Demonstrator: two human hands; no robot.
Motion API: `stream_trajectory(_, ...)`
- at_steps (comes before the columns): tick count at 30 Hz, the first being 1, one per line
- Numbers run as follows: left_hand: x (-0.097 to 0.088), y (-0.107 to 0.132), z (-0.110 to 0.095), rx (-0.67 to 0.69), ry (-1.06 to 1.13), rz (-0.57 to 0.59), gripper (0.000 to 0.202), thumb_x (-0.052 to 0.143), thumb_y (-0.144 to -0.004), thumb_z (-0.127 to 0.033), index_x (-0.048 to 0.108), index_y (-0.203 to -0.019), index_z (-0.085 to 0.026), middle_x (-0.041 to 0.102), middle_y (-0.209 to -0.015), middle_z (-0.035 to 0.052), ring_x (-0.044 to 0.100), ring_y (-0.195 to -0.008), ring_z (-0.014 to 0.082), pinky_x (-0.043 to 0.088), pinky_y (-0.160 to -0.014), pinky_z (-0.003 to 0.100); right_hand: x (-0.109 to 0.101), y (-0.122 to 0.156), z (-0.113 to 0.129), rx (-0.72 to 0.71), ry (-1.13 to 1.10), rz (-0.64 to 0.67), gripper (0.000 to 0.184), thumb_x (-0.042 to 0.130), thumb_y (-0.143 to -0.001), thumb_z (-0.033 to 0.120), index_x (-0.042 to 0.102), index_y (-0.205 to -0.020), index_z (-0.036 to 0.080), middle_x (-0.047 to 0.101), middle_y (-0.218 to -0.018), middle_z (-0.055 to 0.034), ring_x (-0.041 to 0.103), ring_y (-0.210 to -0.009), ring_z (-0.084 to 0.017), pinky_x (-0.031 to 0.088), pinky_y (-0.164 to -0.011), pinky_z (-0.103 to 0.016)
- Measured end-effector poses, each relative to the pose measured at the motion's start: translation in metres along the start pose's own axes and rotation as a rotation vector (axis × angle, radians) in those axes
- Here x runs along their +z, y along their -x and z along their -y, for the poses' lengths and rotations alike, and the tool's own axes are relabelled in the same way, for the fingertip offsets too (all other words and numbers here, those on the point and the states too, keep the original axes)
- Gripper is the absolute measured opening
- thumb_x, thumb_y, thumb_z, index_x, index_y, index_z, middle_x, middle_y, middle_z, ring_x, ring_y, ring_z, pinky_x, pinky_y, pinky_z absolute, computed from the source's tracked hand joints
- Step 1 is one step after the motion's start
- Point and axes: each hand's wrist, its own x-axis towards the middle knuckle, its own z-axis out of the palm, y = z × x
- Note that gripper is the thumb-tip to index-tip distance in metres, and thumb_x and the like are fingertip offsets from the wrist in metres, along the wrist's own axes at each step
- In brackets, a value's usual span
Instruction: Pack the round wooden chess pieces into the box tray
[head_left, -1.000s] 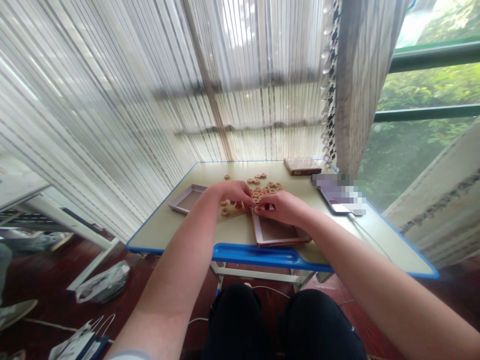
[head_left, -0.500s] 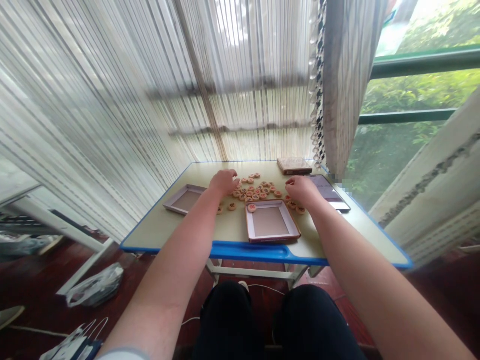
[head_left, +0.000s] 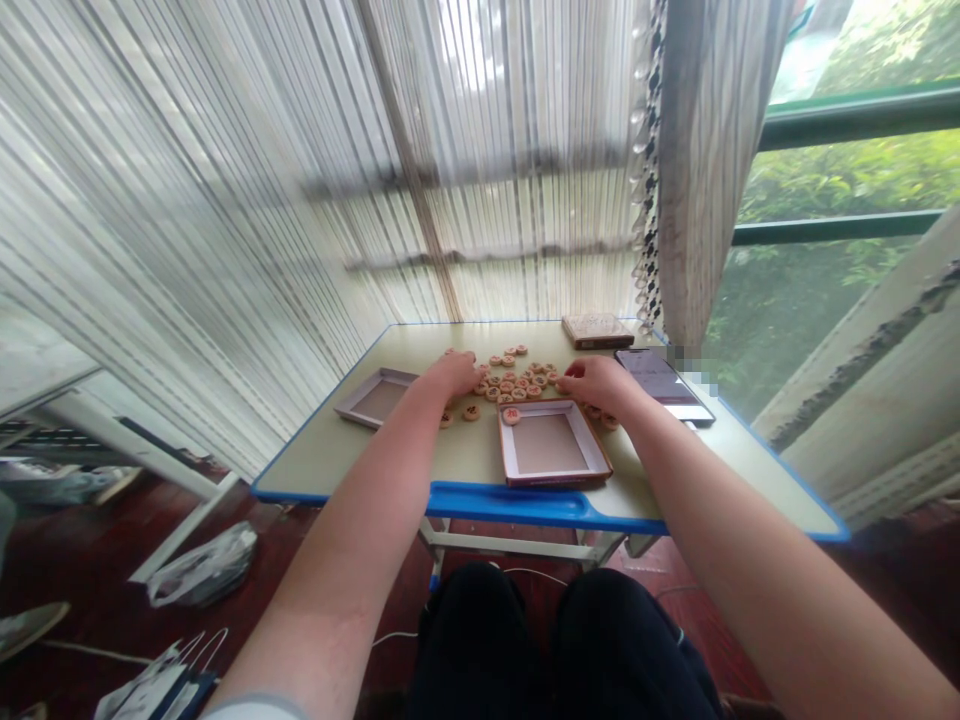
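Note:
Round wooden Chinese chess pieces (head_left: 520, 394) with red and dark characters lie in a loose cluster in the middle of the table. My left hand (head_left: 454, 372) is at the cluster's left edge, its fingers curled together; what lies between them is hidden. On the other side, my right hand (head_left: 594, 380) has thumb and fingers pinched on a piece at the cluster's right edge, which the fingertips mostly cover. Just in front, an open box tray (head_left: 556, 478) has one red-marked piece (head_left: 511, 415) at its upper left corner. A few pieces are partly covered by my right hand and wrist.
A shallow box lid (head_left: 358, 413) lies left of my left forearm. At the back right is a closed flat box (head_left: 598, 330), with a phone or tablet (head_left: 664, 385) beside my right hand. The table (head_left: 307, 465) has a blue rim. Curtains (head_left: 510, 200) hang behind it.
My right hand has moved left and closed onto a piece at the cluster's edge. My left hand's fingers have drawn together over the left-side pieces. The view has shifted slightly.

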Motion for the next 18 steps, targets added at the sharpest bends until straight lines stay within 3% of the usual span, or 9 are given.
stream_trajectory(3,-0.004,0.003,-0.003,0.053,0.012,-0.014,0.050,0.035,-0.085,-0.046,0.050,-0.121,-0.014,0.057,-0.120,0.0151,0.049,-0.115,0.0250,0.038,-0.095,0.033,0.000,0.000,0.001,-0.036,0.019,-0.001,0.031,0.062,-0.066,0.045,0.070,-0.082,0.019,0.069,-0.078,-0.0075,0.061,-0.068,-0.019,0.041,-0.056,-0.026)
stream_trajectory(7,-0.009,0.003,-0.004,0.062,0.011,0.002,0.037,0.044,-0.082,-0.026,0.055,-0.116,-0.018,0.060,-0.117,0.0105,0.054,-0.109,0.0216,0.039,-0.093,0.029,0.000,0.000,0.000,-0.023,-0.031,0.023,0.024,0.061,-0.069,0.036,0.071,-0.083,0.019,0.070,-0.077,-0.0066,0.062,-0.070,-0.019,0.042,-0.058,-0.026)
stream_trajectory(12,-0.018,0.007,0.001,0.022,-0.003,0.047,0.044,0.051,-0.074,-0.015,0.056,-0.117,-0.017,0.060,-0.117,0.0101,0.056,-0.105,0.0219,0.044,-0.088,0.028,-0.012,0.011,0.012,-0.131,-0.176,-0.083,0.030,0.061,-0.069,0.029,0.068,-0.096,0.018,0.069,-0.088,-0.0062,0.061,-0.077,-0.018,0.044,-0.067,-0.026)
stream_trajectory(14,-0.021,0.011,0.003,-0.024,-0.012,0.073,0.043,0.053,-0.074,-0.017,0.056,-0.117,-0.016,0.061,-0.115,0.0116,0.058,-0.102,0.0228,0.045,-0.085,0.028,-0.017,0.022,0.024,-0.284,-0.258,0.019,0.031,0.062,-0.070,0.029,0.067,-0.098,0.020,0.069,-0.092,-0.0050,0.060,-0.076,-0.016,0.045,-0.066,-0.025)
stream_trajectory(18,-0.023,0.017,0.002,-0.044,-0.027,0.100,0.042,0.056,-0.071,-0.017,0.060,-0.113,-0.017,0.062,-0.113,0.0119,0.060,-0.098,0.0224,0.047,-0.081,0.026,-0.021,0.044,0.046,-0.485,-0.226,0.263,0.019,0.063,-0.069,0.032,0.070,-0.083,0.022,0.068,-0.081,-0.0013,0.059,-0.070,-0.015,0.044,-0.064,-0.024)
